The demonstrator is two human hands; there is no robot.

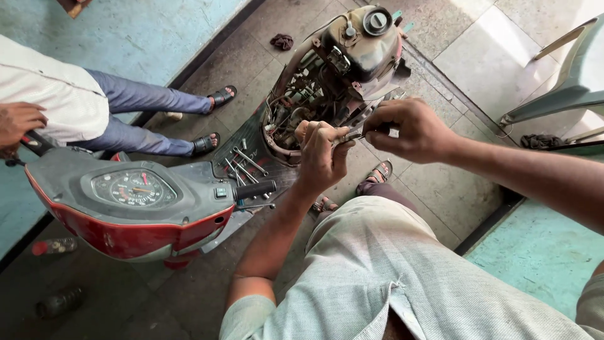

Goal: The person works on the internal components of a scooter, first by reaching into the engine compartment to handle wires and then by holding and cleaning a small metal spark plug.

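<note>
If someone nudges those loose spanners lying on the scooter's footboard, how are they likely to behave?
The spanners look like slim bare metal bars, so probably stiff and heavy for their size. They lie flat, loose and overlapping on the footboard, so a nudge would likely make them slide and clatter rather than roll. They look unlikely to break.

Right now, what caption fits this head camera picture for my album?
Two hands, left hand and right hand, grip a small metal tool over a stripped red scooter.
</note>
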